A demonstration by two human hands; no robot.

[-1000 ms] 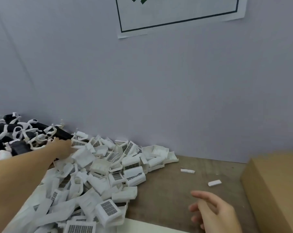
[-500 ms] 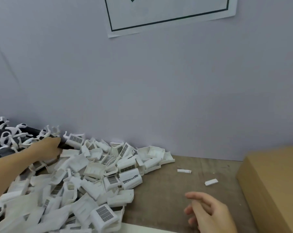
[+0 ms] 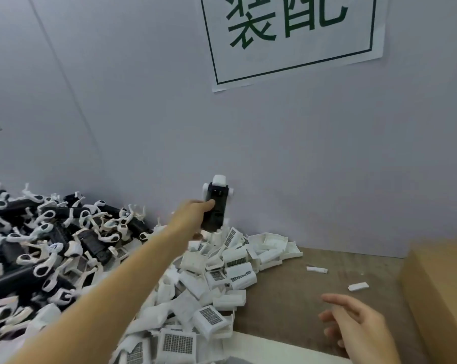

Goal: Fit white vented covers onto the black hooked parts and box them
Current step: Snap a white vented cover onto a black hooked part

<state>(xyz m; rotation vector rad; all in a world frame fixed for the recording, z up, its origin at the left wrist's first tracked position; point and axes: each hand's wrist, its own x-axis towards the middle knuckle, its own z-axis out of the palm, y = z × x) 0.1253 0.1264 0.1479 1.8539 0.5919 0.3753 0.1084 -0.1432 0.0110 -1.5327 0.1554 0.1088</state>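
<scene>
A brown desk (image 3: 295, 292) set against a pale grey wall (image 3: 143, 114) with a green-lettered paper sign (image 3: 293, 38) carries, from left to right, a heap of black hooked parts (image 3: 51, 237), a heap of white vented covers (image 3: 222, 274), two small white scraps and a cardboard box (image 3: 440, 292) cut off at the right edge. The left hand (image 3: 193, 215) grips one black hooked part (image 3: 214, 208) upright, raised above the covers, while the right hand (image 3: 358, 327) hovers with fingers loosely spread over bare desk near the box, holding nothing. The held part's lower end is hidden behind the fingers, and the nearest covers are blurred.
</scene>
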